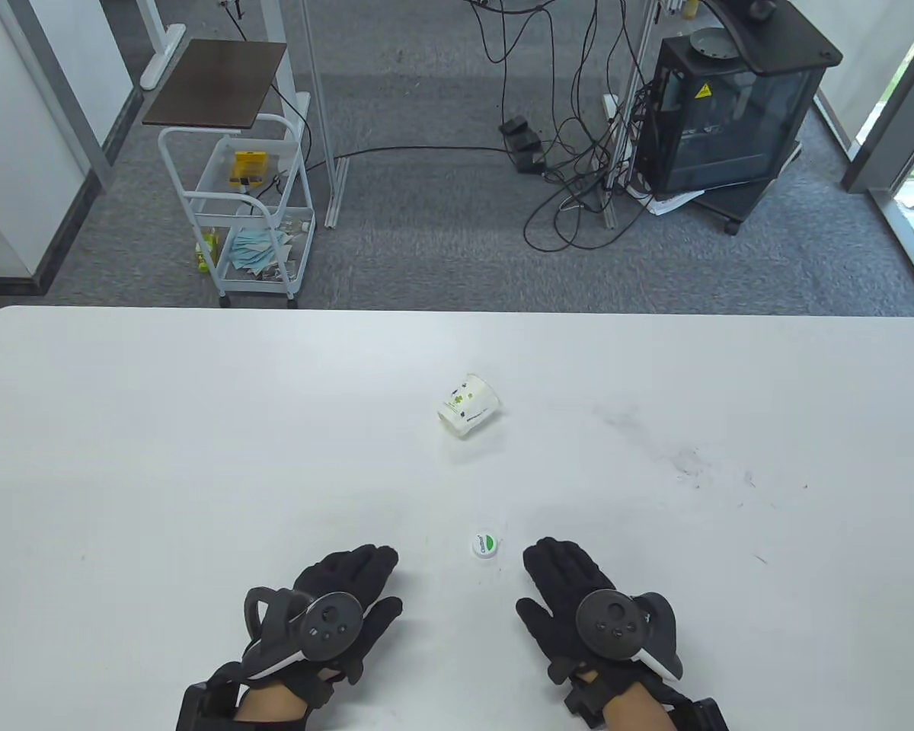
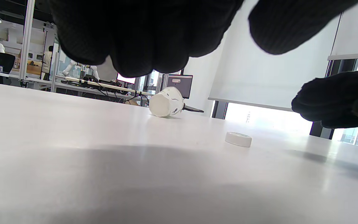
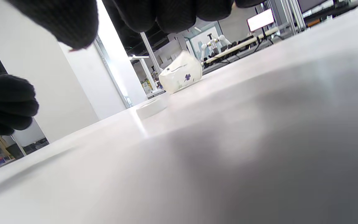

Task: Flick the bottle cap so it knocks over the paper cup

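Paper cup (image 1: 468, 406) found lying on its side near the middle of the white table (image 1: 160, 426), mouth turned toward the near left, base toward the far right. Green clover print visible on the cup wall. In the left wrist view, cup (image 2: 166, 102) seen tipped over with its round end facing the camera; in the right wrist view, cup (image 3: 181, 72) likewise down on its side, a dark clover mark showing.

Bottle cap (image 1: 486, 545) resting flat on the table, white with a green mark on top, well short of the cup and apart from it. Positioned between the two hands, nearer the right. Confirmed in the left wrist view (image 2: 238, 139) and right wrist view (image 3: 151, 107) as sitting flat, touched by nothing.

Left hand (image 1: 335, 609) laid low over the table near the bottom edge, fingers stretched forward and spread, gripping nothing. Right hand (image 1: 579, 601) placed likewise, fingers extended forward and loose, holding nothing; fingertips near the cap but not touching it. Contact of either palm with the table cannot be told.

Dark scuff marks (image 1: 685, 464) noted on the table to the right of the cup. Beyond the far edge: white wire cart (image 1: 236, 213), black cabinet (image 1: 731, 114), and loose cables (image 1: 571, 152) on grey carpet.
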The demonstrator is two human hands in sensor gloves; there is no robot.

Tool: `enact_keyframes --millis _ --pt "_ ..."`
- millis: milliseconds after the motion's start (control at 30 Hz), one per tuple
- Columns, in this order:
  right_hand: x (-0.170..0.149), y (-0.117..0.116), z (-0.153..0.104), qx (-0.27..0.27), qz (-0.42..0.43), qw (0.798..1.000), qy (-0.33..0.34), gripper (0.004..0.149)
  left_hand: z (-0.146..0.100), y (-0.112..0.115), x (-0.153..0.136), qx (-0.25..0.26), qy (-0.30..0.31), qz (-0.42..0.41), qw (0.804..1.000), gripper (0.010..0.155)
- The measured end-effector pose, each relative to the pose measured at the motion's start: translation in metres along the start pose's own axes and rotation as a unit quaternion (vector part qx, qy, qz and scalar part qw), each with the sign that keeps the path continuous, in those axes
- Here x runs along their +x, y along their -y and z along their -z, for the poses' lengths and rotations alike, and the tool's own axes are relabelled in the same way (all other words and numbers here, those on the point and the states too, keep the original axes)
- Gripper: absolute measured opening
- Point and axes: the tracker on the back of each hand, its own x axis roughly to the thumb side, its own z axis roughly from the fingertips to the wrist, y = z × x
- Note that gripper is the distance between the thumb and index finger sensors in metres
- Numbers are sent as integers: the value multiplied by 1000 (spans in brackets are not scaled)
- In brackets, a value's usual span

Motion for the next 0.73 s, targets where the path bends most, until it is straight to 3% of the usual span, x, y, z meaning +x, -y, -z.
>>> enact_keyframes --millis 733 --pt "-6 -2 3 25 26 999 -1 67 0 2 1 -1 -3 10 1000 67"
